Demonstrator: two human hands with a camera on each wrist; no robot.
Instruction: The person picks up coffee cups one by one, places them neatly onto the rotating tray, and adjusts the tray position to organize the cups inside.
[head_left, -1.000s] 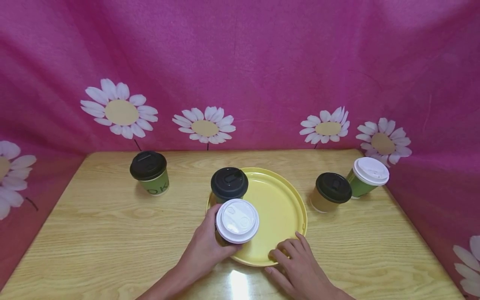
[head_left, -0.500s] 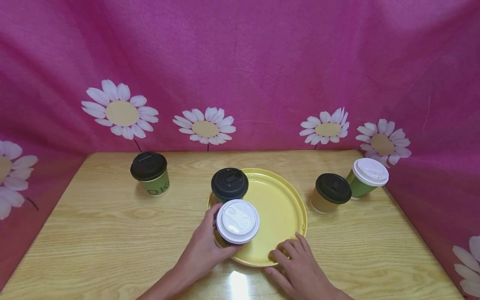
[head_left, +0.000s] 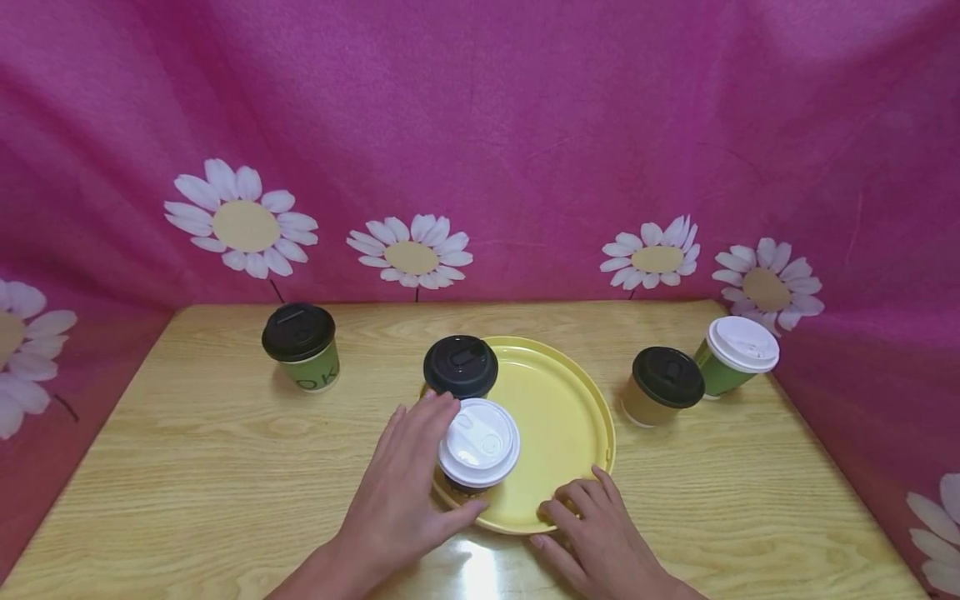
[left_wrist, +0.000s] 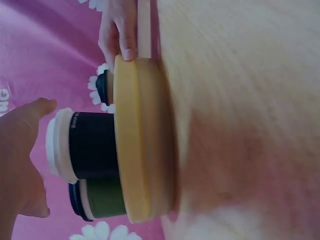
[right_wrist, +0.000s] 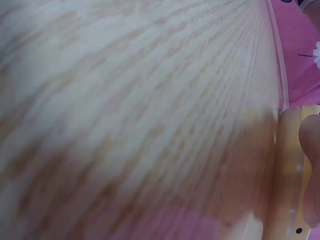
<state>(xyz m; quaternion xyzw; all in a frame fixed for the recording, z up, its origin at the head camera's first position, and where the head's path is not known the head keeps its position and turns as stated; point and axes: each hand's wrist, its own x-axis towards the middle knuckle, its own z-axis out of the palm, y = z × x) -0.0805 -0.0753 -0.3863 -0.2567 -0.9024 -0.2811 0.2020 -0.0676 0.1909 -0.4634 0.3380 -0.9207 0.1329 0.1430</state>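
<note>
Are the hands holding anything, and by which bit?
The left hand holds nothing, open beside the white-lidded cup. The right hand is at the near rim of the yellow tray; whether it grips there, I can't tell.

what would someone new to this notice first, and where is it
Probably the vivid pink cloth with big white daisies, filling the upper part of the head view behind the table. Next, the round yellow tray near the table's middle, bearing a white-lidded cup and, behind it, a black-lidded cup. The left hand, beside the white-lidded cup, also stands out.
</note>
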